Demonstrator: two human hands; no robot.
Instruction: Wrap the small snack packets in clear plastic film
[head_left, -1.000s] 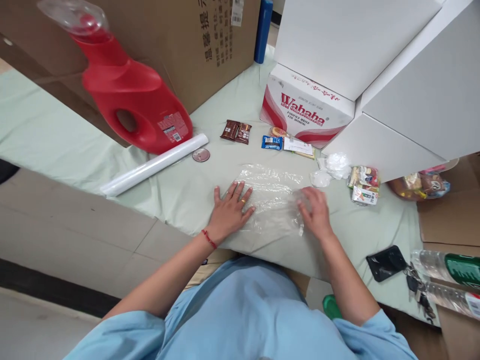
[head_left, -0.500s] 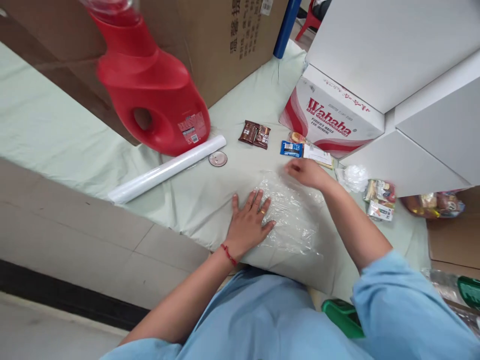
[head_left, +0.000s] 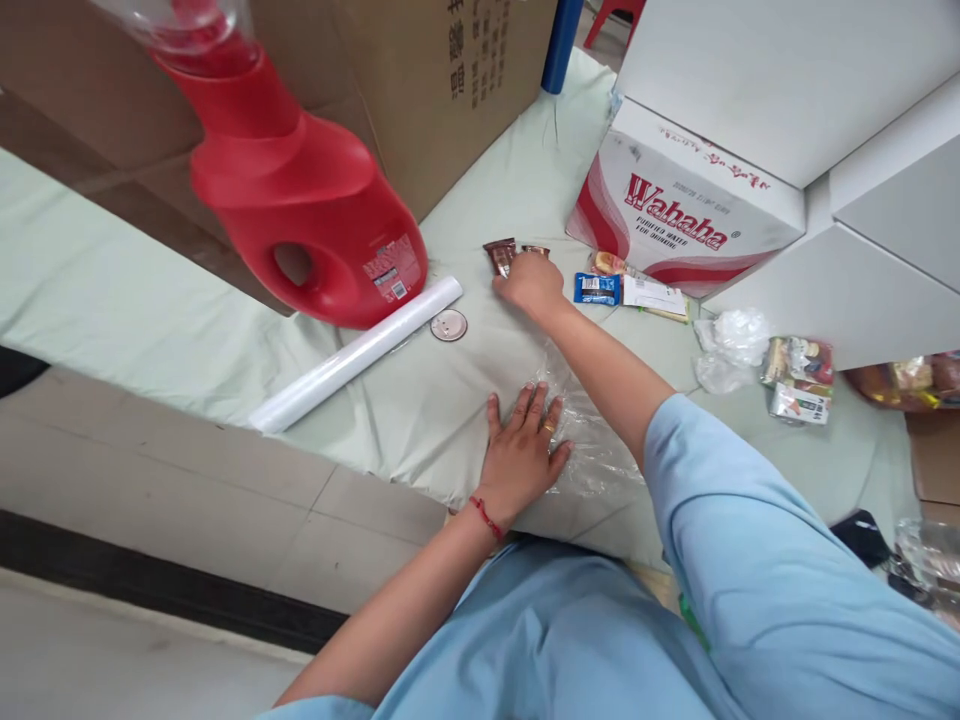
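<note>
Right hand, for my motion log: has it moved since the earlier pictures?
Yes, the right hand has moved forward and left: judged against the Wahaha carton, from its near side to its left, at the brown snack packets.

At twelve o'clock, the right hand's grip (head_left: 531, 285) hides part of the brown packets (head_left: 498, 256); whether it holds them cannot be told. Toward four, the right forearm (head_left: 604, 370) covers some clear film (head_left: 596, 458). The top edge crops the red bottle (head_left: 300, 180) at ten; its label's (head_left: 391, 268) small print is illegible.
</note>
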